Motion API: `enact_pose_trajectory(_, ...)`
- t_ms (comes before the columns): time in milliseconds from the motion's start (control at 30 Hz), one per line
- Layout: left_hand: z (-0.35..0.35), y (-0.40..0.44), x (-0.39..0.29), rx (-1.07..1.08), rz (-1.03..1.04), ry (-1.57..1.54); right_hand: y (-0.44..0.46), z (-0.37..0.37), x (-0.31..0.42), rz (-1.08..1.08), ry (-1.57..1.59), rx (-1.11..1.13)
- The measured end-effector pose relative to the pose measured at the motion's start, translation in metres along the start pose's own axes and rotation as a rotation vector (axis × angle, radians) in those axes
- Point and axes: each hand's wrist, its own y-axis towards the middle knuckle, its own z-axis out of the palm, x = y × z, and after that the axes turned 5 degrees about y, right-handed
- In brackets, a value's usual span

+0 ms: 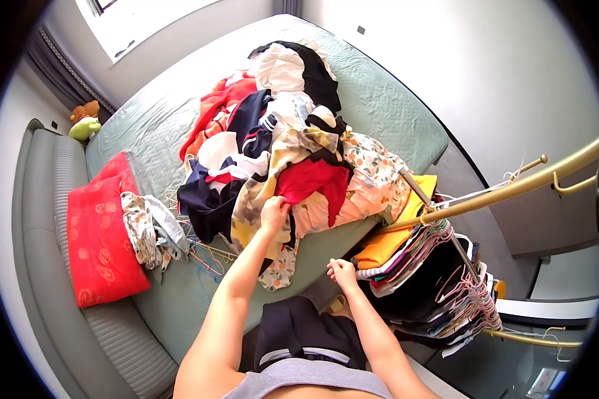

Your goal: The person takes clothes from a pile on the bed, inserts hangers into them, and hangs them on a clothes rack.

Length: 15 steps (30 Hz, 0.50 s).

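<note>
Grey top (pixel 306 376) nearest, red cloth (pixel 313 181) in left hand (pixel 274 214).

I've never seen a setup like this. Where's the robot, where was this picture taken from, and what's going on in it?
There is no robot here: these are a person's bare hands, and the one picture comes from a camera on their head, looking forward and down. The left hand grips a red cloth on a big heap of clothes on the bed. The right hand, fingers curled, holds nothing that I can see. Also on the bed is a red pillow. At the right stands a gold rack of hanging clothes.
</note>
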Motion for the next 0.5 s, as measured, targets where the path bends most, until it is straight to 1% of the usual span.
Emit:
enact_pose_trajectory(33,-0.007,0.000,-0.016,-0.095,0.115,-0.115,0.007,0.004,-0.001,-0.111,-0.018,-0.056)
enact_pose_trajectory(67,-0.024,-0.007,-0.039,0.008,0.055,-0.344,0.016,0.009,-0.005,-0.224,-0.036,-0.109)
enact_pose_trajectory(100,-0.031,-0.015,-0.052,-0.001,0.098,-0.416,0.021,0.015,-0.007,-0.337,-0.056,-0.159)
enact_pose_trajectory(167,-0.049,-0.033,-0.080,0.117,-0.059,-0.772,0.013,0.032,0.036,-0.569,-0.312,-0.264)
enact_pose_trajectory(233,-0.067,-0.050,-0.089,0.409,-0.310,-1.034,0.019,0.051,0.077,-0.922,-0.441,-0.410)
enact_pose_trajectory(267,-0.081,-0.056,-0.097,0.418,-0.268,-1.121,0.026,0.053,0.083,-0.949,-0.439,-0.344)
enact_pose_trajectory(300,-0.086,-0.059,-0.097,0.320,-0.301,-1.272,0.034,0.055,0.089,-0.972,-0.435,-0.277)
enact_pose_trajectory(367,-0.095,-0.065,-0.096,0.101,-0.363,-1.566,0.056,0.051,0.079,-0.697,-0.309,0.125)
enact_pose_trajectory(400,-0.103,-0.062,-0.093,0.019,-0.378,-1.623,0.051,0.056,0.090,-0.643,-0.070,0.295)
enact_pose_trajectory(433,-0.111,-0.061,-0.089,-0.069,-0.392,-1.677,0.045,0.063,0.099,-0.550,0.136,0.392)
enact_pose_trajectory(500,-0.110,-0.069,-0.070,-0.067,-0.492,-1.583,0.030,0.073,0.118,-0.404,0.368,0.486)
